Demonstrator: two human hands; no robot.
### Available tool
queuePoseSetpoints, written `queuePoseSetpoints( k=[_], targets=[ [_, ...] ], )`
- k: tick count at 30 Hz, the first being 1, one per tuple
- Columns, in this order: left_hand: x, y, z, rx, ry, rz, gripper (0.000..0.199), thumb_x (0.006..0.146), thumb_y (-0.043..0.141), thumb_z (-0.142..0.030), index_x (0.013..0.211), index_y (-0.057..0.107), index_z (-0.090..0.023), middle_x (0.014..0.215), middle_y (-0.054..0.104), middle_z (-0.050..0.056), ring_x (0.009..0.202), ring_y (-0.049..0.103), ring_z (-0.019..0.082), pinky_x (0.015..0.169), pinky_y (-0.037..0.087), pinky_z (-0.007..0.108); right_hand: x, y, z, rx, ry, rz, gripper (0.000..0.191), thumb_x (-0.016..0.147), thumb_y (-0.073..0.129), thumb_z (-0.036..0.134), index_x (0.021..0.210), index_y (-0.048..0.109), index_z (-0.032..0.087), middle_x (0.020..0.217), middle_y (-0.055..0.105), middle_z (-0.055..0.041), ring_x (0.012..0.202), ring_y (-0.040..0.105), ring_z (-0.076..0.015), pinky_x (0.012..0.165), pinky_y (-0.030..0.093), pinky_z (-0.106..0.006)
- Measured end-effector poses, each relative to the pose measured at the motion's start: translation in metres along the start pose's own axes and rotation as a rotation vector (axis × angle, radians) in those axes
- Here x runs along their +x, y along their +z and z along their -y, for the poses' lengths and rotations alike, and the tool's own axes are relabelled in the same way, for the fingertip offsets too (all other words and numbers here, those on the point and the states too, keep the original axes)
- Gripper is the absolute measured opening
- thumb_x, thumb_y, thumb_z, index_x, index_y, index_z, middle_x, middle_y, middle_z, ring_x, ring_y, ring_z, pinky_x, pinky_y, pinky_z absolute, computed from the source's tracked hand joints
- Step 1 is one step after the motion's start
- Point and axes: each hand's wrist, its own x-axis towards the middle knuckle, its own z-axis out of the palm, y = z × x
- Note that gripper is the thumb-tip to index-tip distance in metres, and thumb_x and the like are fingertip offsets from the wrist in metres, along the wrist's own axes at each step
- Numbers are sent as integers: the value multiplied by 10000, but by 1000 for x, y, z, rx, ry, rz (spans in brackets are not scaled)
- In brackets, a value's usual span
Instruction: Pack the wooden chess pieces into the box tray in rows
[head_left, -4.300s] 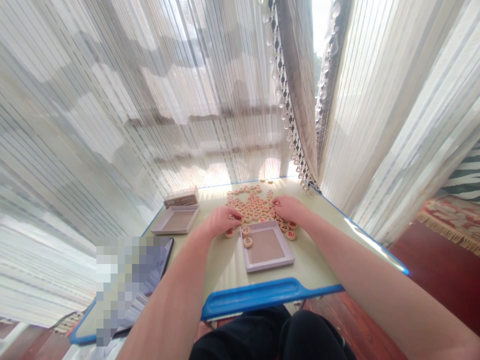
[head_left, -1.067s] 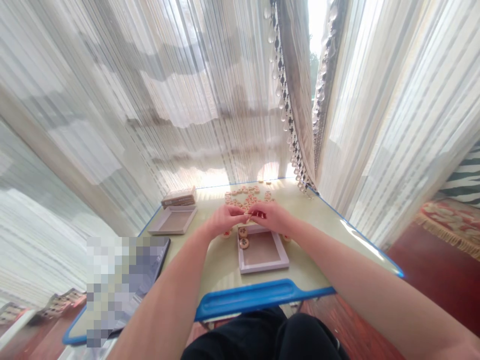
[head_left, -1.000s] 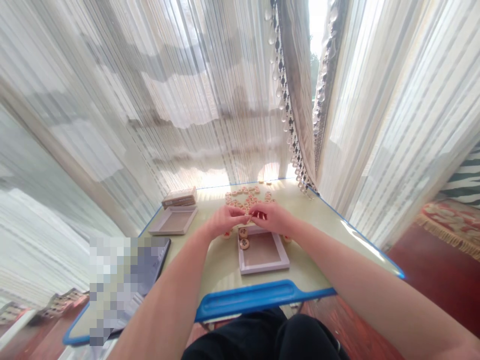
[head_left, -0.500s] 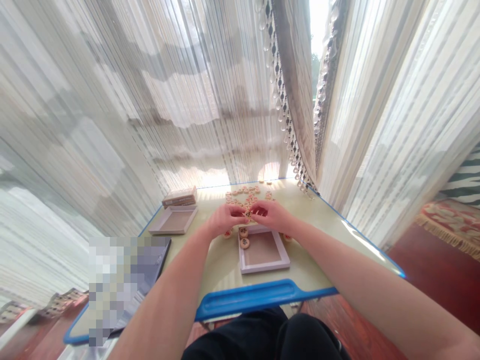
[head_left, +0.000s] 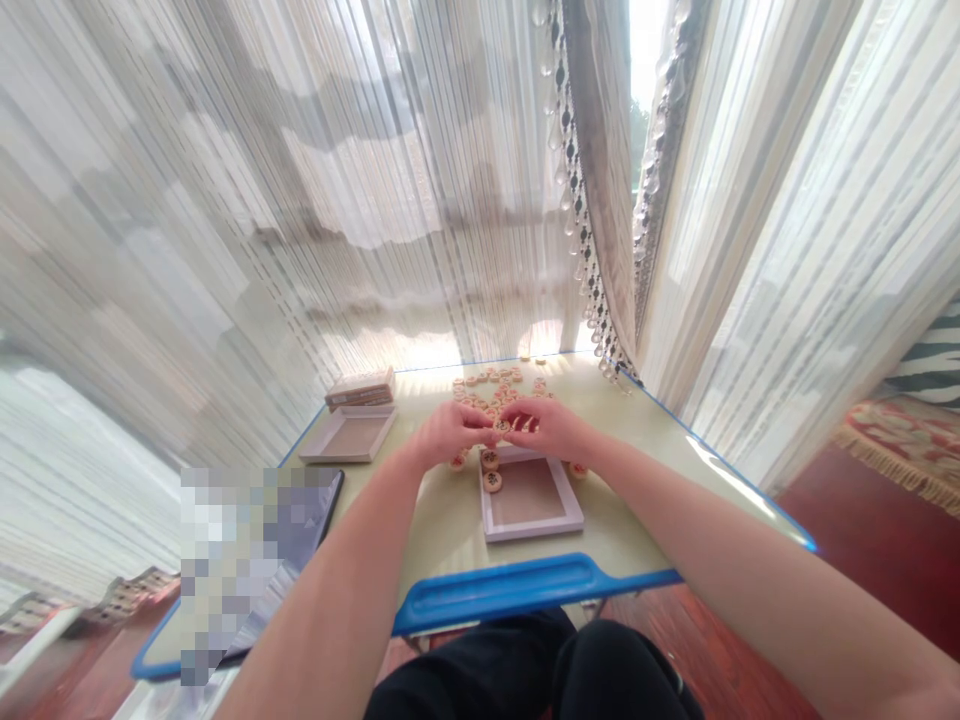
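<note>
A round wooden xiangqi piece (head_left: pixel 502 427) with a dark character sits between the fingertips of both hands, above the far rim of a shallow white box tray (head_left: pixel 533 535). My left hand (head_left: pixel 455 432) pinches the piece from the left. My right hand (head_left: pixel 551 428) has its fingers curled and grips it from the right. Along the tray's left side lie two more dark-marked xiangqi pieces, a nearer piece (head_left: pixel 492 482) and a farther piece (head_left: pixel 490 460). One red-marked piece (head_left: pixel 458 462) rests under my left hand, and another red-marked piece (head_left: pixel 577 469) is under my right wrist.
Many loose pieces (head_left: pixel 489 377) are scattered beyond my hands. On the left stand a second shallow box tray (head_left: pixel 349 459) and a closed box (head_left: pixel 360 385). A dark flat object (head_left: pixel 330 500), partly blurred out, lies at the left. The table has a blue edge with a trough (head_left: pixel 510 585).
The view has shifted slightly. Between my fingertips the piece has turned a little, and both hands stay at nearly the same place over the tray's far rim.
</note>
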Motion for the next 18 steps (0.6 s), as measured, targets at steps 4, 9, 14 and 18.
queuePoseSetpoints(
  k=[4, 9, 14, 18],
  targets=[
    [0, 0, 0, -22, 20, 42, 328, 635, 603, -429, 792, 687, -154, 600, 566, -22, 528, 419, 76, 469, 310, 200, 0, -3, 3, -25, 30, 0, 221, 685, 618, 323, 862, 623, 191, 805, 633, -8, 664, 555, -105, 608, 443, -224],
    [1, 2, 5, 87, -5, -19, 327, 650, 551, -347, 891, 681, -169, 682, 628, -7, 587, 503, 108, 526, 373, 209, -2, -5, 9, -72, 22, 29, 198, 671, 624, 306, 821, 615, 177, 768, 612, -7, 658, 530, -108, 611, 418, -233],
    [6, 4, 13, 333, 18, -153, 283, 638, 453, -239, 771, 690, -159, 583, 601, -7, 556, 499, 111, 518, 354, 213, -8, -1, 19, -119, -93, 166, 195, 653, 646, 279, 835, 639, 211, 783, 590, 1, 741, 522, -133, 657, 405, -245],
    [5, 5, 12, 366, 14, -152, 292, 637, 439, -239, 770, 689, -168, 569, 599, -4, 546, 499, 113, 509, 350, 212, -11, 3, 23, -117, -165, 257, 194, 652, 658, 300, 829, 659, 222, 819, 589, -3, 817, 524, -152, 711, 408, -254]
  ],
)
